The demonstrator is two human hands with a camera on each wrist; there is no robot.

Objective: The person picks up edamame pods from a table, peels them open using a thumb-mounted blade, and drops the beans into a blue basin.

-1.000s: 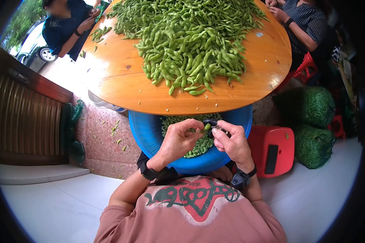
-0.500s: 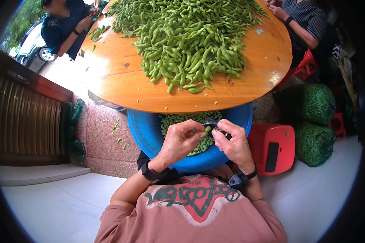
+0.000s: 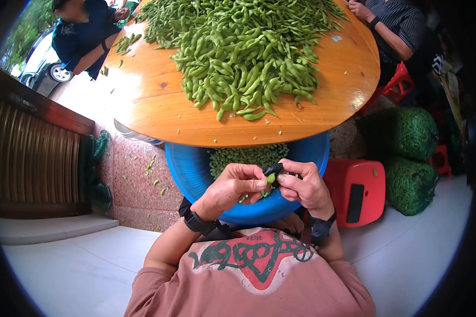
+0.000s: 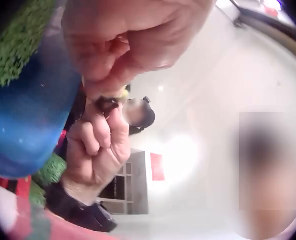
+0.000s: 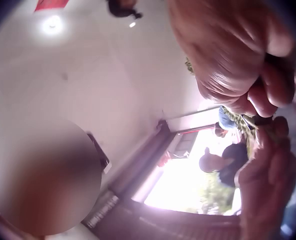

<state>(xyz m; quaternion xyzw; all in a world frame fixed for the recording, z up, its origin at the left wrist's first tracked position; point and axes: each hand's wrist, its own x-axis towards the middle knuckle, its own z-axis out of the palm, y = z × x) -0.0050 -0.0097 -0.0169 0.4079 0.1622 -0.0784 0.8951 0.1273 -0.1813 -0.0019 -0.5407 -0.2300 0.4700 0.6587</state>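
In the head view both hands meet over a blue basin (image 3: 188, 182). My left hand (image 3: 232, 186) pinches a green soybean pod (image 3: 271, 178) between thumb and fingertips. From the other side my right hand (image 3: 308, 189) grips the same pod, its fingers curled in. A black covering (image 3: 273, 169) shows at the right fingertips, and in the left wrist view it is a dark patch (image 4: 107, 104) between the hands. Shelled green soybeans (image 3: 232, 158) lie in the basin below, partly hidden by the hands.
A large heap of soybean pods (image 3: 243, 58) covers much of the wooden table (image 3: 148, 113). A red stool (image 3: 373, 185) stands right of the basin, beside stacked green net sacks (image 3: 410, 185). Two people sit at the table's far sides. Loose pods (image 3: 156, 183) lie on the floor at left.
My right hand has turned slightly, and the black covering at its fingertips has tipped down towards the pod. The left hand has shifted a little downward, still pinching the pod.
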